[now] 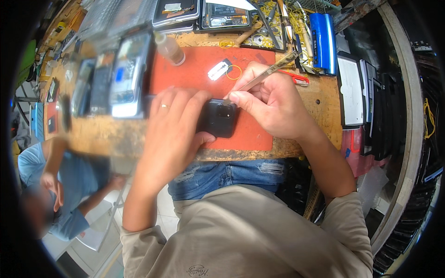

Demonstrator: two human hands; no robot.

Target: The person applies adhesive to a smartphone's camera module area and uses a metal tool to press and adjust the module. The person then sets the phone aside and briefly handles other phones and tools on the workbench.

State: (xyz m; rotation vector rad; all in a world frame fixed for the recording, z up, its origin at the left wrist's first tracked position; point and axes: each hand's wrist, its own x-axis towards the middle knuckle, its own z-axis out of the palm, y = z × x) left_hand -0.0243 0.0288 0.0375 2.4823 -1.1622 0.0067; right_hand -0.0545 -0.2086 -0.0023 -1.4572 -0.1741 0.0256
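Note:
A black smartphone (pixel 219 124) lies back up on an orange work mat (pixel 252 134), its camera module toward its right end. My left hand (pixel 171 116), with a ring on one finger, is closed over the phone's left part, thumb along the near edge and fingers at the far side. Pinched in my right hand (pixel 278 102) is a slim metal tool (pixel 269 72), maybe tweezers. Its tip meets the phone's far edge beside the cameras; the exact contact is too small to make out.
Beyond the phone lie a razor blade (pixel 219 69), a yellow rubber band (pixel 234 72) and a small bottle (pixel 170 48). A red-handled cutter (pixel 296 78) is right of the mat. Several phones and screens (pixel 127 76) stand left. A blue cylinder (pixel 323 44) sits far right. Another person (pixel 69 185) sits at left.

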